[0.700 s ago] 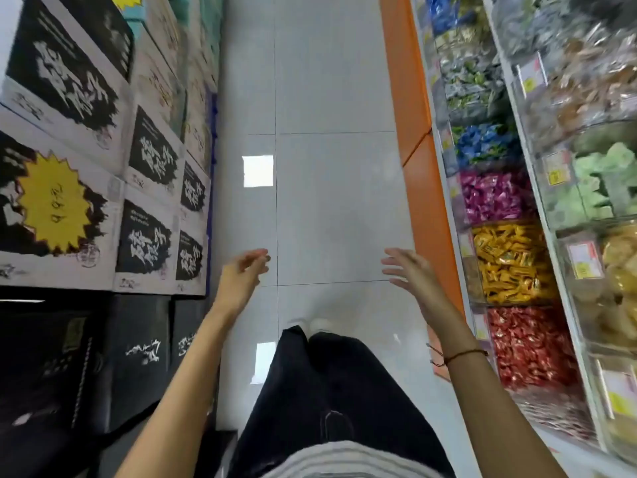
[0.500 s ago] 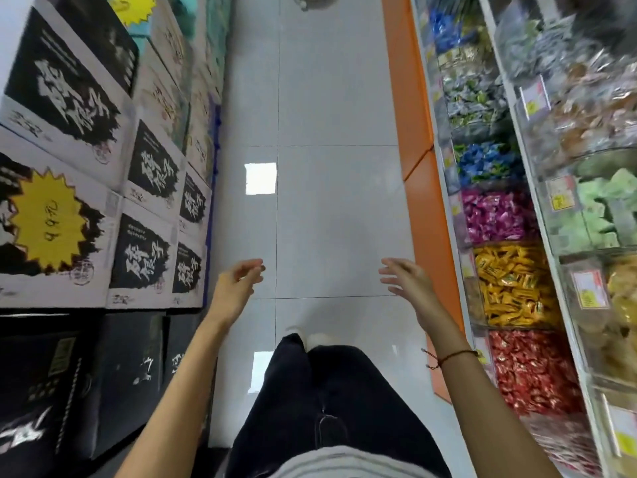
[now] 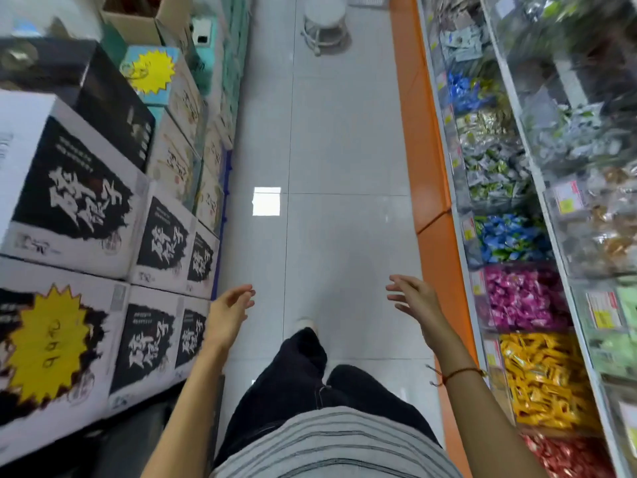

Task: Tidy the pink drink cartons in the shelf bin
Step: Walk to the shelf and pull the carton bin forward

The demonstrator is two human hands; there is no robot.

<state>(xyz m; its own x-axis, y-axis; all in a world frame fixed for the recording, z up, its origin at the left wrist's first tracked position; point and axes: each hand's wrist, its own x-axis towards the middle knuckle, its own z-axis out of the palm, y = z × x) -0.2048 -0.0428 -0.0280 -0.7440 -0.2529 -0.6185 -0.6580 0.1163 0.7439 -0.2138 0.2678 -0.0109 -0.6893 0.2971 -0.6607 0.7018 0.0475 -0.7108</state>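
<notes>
Your left hand (image 3: 227,315) and right hand (image 3: 418,301) are hovering over glossy floor tiles (image 3: 344,150) — fingers loosely spread, holding nothing.

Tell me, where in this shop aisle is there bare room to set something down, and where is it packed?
The tiled floor is bare between the stacked boxes on the left and the orange shelf base on the right, up to the stool at the far end. Both the left hand and the right hand hang open over it. The candy bins are crammed full.
</notes>
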